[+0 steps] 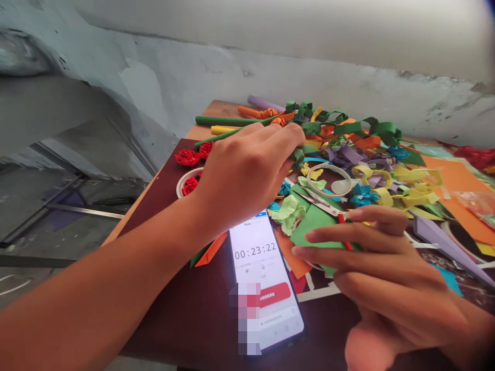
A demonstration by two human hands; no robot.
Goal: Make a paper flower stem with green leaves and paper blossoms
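Note:
My left hand stretches over the phone to the paper pile, fingers bent down together. A dark green scrap of paper shows at its fingertips; the back of the hand hides what the fingers hold. My right hand is open at the right, fingers apart and nothing in them. Just beyond its fingertips lie scissors with red on the handles, on a green paper sheet. Below my left wrist lies a phone with a lit timer. Crumpled light green paper rests beside it.
Green paper chains, purple strips and yellow loops heap at the back. A tape roll lies among them. Red paper flowers sit left. Orange sheets lie right. A wall stands behind the table.

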